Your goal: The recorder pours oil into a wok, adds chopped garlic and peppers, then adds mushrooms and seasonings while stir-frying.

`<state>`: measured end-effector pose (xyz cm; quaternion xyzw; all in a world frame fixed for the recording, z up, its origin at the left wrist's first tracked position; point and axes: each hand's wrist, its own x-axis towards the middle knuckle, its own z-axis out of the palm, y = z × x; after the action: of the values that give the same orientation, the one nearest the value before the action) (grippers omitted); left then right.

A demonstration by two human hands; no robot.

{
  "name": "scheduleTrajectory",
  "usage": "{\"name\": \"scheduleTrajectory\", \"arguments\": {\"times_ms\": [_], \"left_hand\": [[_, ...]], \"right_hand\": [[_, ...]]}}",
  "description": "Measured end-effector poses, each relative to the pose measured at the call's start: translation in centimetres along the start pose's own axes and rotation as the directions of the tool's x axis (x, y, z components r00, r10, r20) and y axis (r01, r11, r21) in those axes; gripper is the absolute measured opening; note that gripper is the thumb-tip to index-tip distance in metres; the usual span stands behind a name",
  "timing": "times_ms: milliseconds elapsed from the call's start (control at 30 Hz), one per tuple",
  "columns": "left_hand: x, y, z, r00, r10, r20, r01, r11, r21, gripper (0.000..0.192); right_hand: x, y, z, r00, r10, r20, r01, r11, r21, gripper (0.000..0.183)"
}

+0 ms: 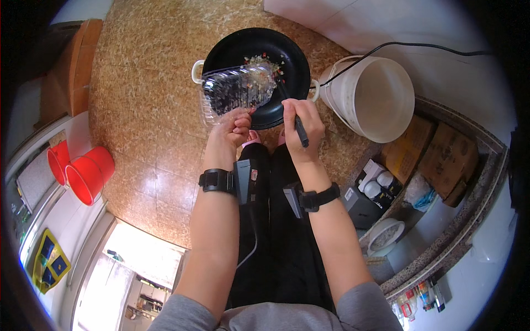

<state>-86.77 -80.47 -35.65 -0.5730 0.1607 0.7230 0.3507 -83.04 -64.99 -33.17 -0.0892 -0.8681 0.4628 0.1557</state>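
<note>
My left hand (pixel 234 127) grips the near edge of a clear plastic tray (pixel 236 89), which is tilted over a black electric wok (pixel 294 49). Pale chopped bits with some red pieces (pixel 263 62) lie in the wok beside the tray's far right corner. More bits show through the clear plastic, and I cannot tell whether they are in it or beneath it. In my right hand (pixel 305 124) is a dark-handled utensil (pixel 301 131). Its far end reaches into the wok near the chopped bits, and its tip is hard to make out.
Right of the wok stands a white plastic bucket (pixel 385 99), with a black cord (pixel 393 43) passing above it. Cardboard boxes (pixel 447 161) and a white bowl (pixel 387 236) sit under a stone counter (pixel 451 254). Two red buckets (pixel 91 173) are on the left.
</note>
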Motion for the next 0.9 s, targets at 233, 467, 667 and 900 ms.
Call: {"name": "scheduleTrajectory", "arguments": {"times_ms": [233, 467, 667, 900], "left_hand": [[-0.3, 1.0, -0.2, 0.998, 0.07, 0.002, -0.069, 0.991, 0.117, 0.015], [0.0, 1.7, -0.7, 0.999, 0.033, -0.039, -0.03, 0.995, 0.095, 0.011], [0.6, 1.6, -1.0, 0.998, 0.01, -0.054, 0.004, 0.965, 0.263, 0.009], [1.5, 1.4, -0.7, 0.981, 0.106, -0.16, -0.057, 0.957, 0.286, 0.007]], "right_hand": [[0.2, 0.6, -1.4, 1.0, -0.005, -0.03, 0.002, 0.997, -0.083, 0.007], [2.2, 0.4, -1.5, 0.997, 0.04, -0.072, -0.042, 0.999, -0.023, 0.009], [2.7, -0.1, -0.2, 0.997, -0.06, 0.048, 0.058, 0.997, 0.043, 0.007], [2.4, 0.5, 0.1, 0.998, -0.057, 0.013, 0.056, 0.998, 0.039, 0.008]]}}
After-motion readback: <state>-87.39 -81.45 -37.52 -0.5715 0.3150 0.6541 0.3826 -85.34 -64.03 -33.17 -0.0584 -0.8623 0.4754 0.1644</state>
